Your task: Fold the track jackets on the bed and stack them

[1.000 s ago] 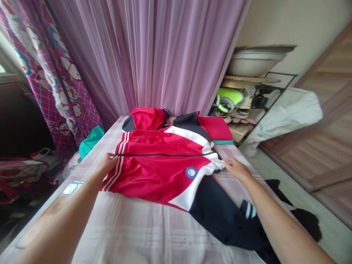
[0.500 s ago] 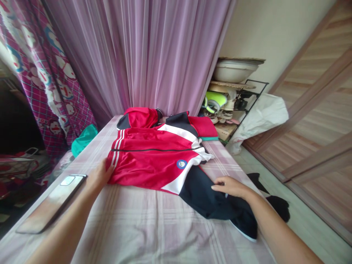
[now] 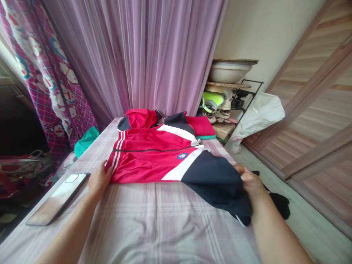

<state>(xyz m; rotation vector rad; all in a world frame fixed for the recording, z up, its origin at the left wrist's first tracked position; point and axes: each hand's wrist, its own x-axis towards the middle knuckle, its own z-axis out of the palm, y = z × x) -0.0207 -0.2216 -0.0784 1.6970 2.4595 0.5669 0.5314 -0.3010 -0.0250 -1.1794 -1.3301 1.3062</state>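
Observation:
A red, white and black zip-up jacket (image 3: 148,165) lies spread on the bed, its striped hem to the left and its collar to the right. My left hand (image 3: 100,179) is closed on the near corner of that hem. Toward the right edge, my right hand (image 3: 249,181) grips the near black sleeve (image 3: 217,176) and holds part of it raised. The sleeve's cuff hangs down beside my wrist. On the chest is a round blue-and-white badge (image 3: 182,156). The far sleeve is partly bunched up behind the body of the jacket.
A phone (image 3: 59,200) lies face down on the checked sheet (image 3: 132,220) at the left. Folded red cloth (image 3: 202,126) sits at the far right corner. Beyond the bed stand a shoe rack (image 3: 233,106), a white bag (image 3: 258,113) and wooden doors (image 3: 310,110). Dark items lie on the floor.
My right hand has moved right, closed on the black sleeve and lifted it, so the sleeve is pulled tauter. My left hand stays at the hem.

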